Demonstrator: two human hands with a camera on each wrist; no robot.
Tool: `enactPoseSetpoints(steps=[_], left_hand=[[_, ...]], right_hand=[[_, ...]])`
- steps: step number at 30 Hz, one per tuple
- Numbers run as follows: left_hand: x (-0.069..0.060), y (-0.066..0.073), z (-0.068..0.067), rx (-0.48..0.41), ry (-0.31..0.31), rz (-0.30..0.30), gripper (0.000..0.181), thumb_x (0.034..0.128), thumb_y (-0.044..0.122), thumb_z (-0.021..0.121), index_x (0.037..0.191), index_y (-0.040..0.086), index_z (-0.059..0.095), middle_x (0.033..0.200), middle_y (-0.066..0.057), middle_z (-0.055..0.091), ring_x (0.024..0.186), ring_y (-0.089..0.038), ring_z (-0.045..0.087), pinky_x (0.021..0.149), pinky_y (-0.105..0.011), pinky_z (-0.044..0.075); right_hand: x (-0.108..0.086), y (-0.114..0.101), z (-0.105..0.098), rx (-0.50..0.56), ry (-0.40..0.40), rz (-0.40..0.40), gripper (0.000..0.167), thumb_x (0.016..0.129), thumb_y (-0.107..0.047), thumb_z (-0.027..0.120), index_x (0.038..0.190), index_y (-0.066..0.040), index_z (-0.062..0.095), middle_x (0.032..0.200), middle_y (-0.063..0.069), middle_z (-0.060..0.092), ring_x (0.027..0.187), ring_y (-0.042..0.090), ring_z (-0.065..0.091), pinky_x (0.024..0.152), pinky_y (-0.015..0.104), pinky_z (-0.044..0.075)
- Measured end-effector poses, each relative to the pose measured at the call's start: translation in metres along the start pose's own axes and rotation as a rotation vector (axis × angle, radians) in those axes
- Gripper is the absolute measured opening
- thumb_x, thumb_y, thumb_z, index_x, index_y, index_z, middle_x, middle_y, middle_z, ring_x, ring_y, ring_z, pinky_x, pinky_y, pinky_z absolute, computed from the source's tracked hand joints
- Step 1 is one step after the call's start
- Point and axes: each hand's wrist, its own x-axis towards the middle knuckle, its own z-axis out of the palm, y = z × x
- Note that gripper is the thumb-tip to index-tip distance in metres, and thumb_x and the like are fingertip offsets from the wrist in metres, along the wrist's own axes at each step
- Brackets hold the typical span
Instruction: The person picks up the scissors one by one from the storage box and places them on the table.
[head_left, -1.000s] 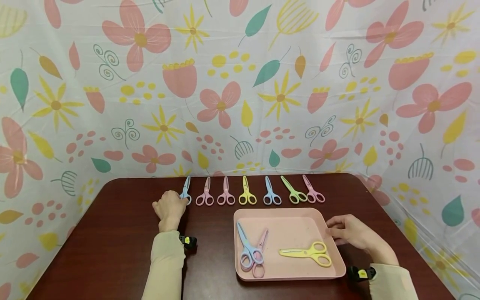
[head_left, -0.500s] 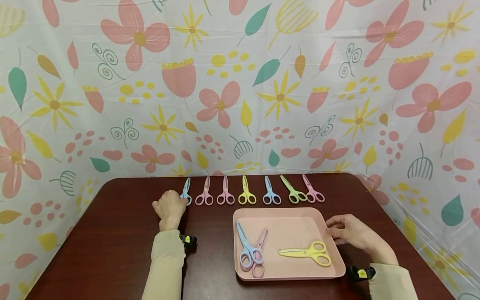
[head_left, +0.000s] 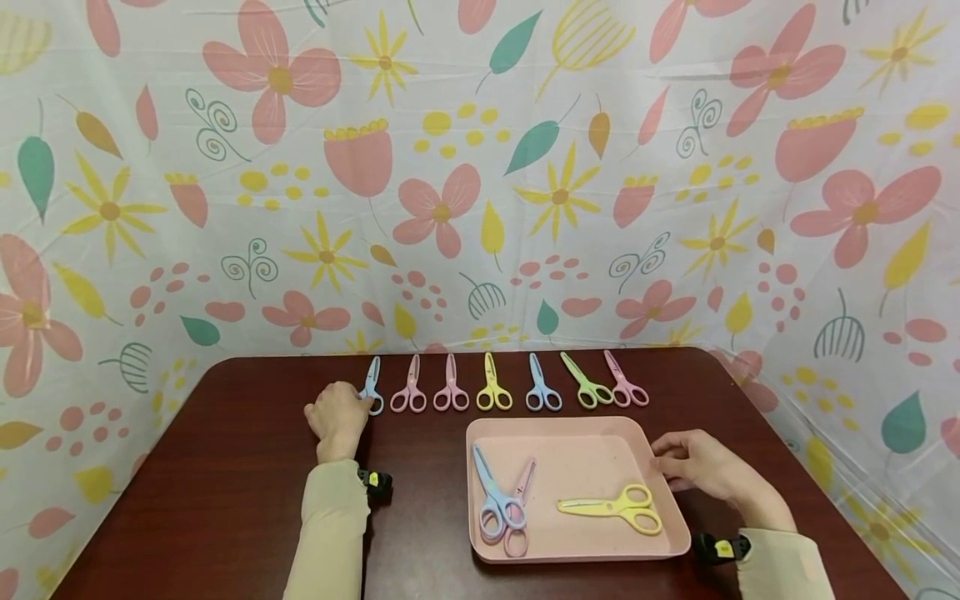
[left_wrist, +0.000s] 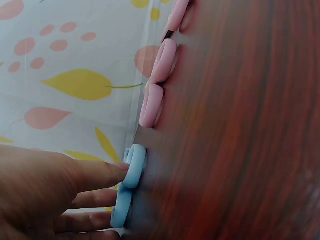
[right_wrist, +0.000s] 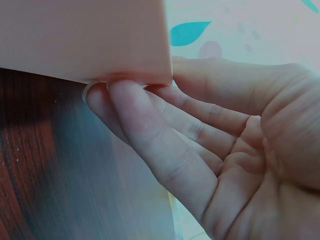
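From well back, your head camera looks forward and down across the bench [head_left: 247,483], the patterned cloth [head_left: 442,208] at 12 o'clock. Your left wrist camera [head_left: 381,485] sits close, rolled sideways, your left fingers [left_wrist: 90,220] entering from 8 o'clock; it and the head view share the blue scissors [left_wrist: 134,169]. Your right wrist camera [head_left: 712,547] faces your right fingers [right_wrist: 150,130] up close, entering from 4 o'clock; the head view shares the pink tray [right_wrist: 85,40] at its 3 o'clock side.
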Motion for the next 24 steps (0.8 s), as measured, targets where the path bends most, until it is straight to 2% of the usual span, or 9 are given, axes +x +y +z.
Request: enactPoseSetpoints(steps=[8,15,21,24], left_hand=[[0.000,-0.001,0.000,-0.014,0.023,0.008,0.025,0.0821,0.026,0.078,0.069,0.007,0.068,0.070,-0.011,0.062,0.069,-0.034,0.059,0.074,-0.054,0.038],[-0.001,0.001,-0.001,-0.021,0.034,0.029,0.024,0.0854,0.024,0.075,0.072,0.006,0.068,0.072,-0.012,0.063,0.070,-0.035,0.060,0.074,-0.054,0.039],[-0.002,0.004,-0.008,-0.037,0.091,0.064,0.022,0.0874,0.024,0.073,0.078,0.005,0.070,0.076,-0.013,0.065,0.073,-0.036,0.060,0.074,-0.055,0.040],[-0.002,0.008,-0.011,-0.057,0.106,0.101,0.020,0.0877,0.023,0.072,0.080,0.005,0.072,0.076,-0.013,0.066,0.073,-0.036,0.060,0.072,-0.054,0.042]], right_hand=[[0.000,0.000,-0.001,-0.002,-0.010,-0.013,0.026,0.094,-0.001,0.059,0.112,0.017,0.056,0.091,0.016,0.067,0.083,0.029,0.068,0.068,0.040,0.056],[0.000,-0.001,0.000,0.000,-0.015,-0.005,0.026,0.093,-0.002,0.060,0.112,0.016,0.057,0.091,0.016,0.066,0.083,0.029,0.068,0.069,0.040,0.056],[0.000,-0.002,0.000,-0.019,-0.011,0.000,0.026,0.094,-0.001,0.059,0.112,0.017,0.056,0.091,0.016,0.066,0.083,0.030,0.068,0.068,0.041,0.056],[0.000,-0.002,-0.001,-0.027,-0.008,0.004,0.025,0.094,-0.001,0.059,0.112,0.016,0.057,0.091,0.015,0.066,0.083,0.029,0.068,0.068,0.041,0.056]])
